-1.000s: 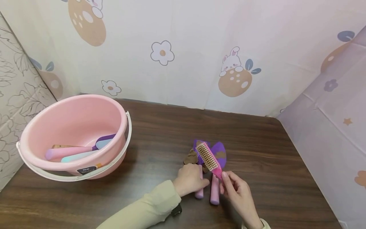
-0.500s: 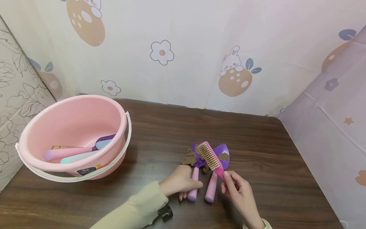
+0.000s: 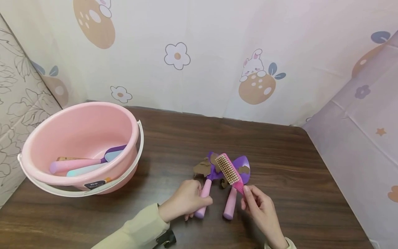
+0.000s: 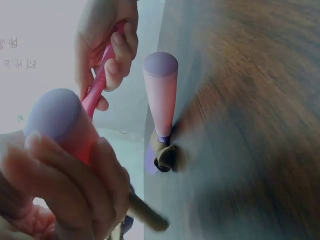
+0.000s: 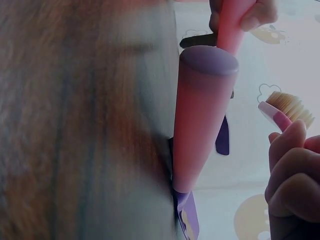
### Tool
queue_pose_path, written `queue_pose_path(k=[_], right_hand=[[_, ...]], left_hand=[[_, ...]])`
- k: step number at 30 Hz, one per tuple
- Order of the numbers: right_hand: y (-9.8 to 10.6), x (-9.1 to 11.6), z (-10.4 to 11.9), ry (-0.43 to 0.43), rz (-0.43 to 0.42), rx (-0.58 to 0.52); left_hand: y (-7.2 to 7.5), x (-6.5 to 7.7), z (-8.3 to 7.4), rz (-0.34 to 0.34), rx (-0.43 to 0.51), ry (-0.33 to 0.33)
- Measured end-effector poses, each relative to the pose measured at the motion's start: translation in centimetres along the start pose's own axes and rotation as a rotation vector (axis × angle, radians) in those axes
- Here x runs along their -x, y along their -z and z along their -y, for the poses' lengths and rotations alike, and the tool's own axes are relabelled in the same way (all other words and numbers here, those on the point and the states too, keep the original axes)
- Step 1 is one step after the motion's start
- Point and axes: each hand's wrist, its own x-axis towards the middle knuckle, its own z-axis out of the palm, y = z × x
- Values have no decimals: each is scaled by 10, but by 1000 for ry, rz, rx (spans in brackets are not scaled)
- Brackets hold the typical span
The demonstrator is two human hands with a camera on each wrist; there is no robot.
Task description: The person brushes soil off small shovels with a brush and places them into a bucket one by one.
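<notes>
The left hand (image 3: 186,197) grips a pink-handled purple trowel (image 3: 206,186) and the right hand (image 3: 260,209) pinches a pink brush (image 3: 228,170) near a second trowel (image 3: 231,201).

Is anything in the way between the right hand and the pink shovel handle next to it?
Nothing visible stands between the right hand and that pink handle; there's just a gap. But the hand already holds the pink brush.

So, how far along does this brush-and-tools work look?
Possibly done: tools in the pink bucket. In hand: the left hand grips a pink-handled tool, brown clumps about its head; the right hand holds the brush. Probably remaining: the other pink-handled tool, its purple blade carrying brown material.
</notes>
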Motion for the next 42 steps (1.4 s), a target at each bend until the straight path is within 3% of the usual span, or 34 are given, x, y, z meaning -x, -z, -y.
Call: queue_pose_path(k=[7, 15, 22, 26, 33, 42], right_hand=[[0, 0, 1, 6, 9, 3], [0, -1, 2, 1, 15, 15], [0, -2, 4, 17, 33, 22], [-1, -1, 7, 42, 31, 29], [-2, 1, 11, 153, -5, 102], [-1, 4, 13, 275, -125, 198]], left_hand=[[4, 9, 5, -54, 26, -6], [14, 17, 8, -68, 70, 5], [18, 21, 9, -60, 46, -11], [19, 22, 10, -75, 11, -58], [19, 25, 8, -80, -58, -92], [17, 28, 8, -60, -91, -94]])
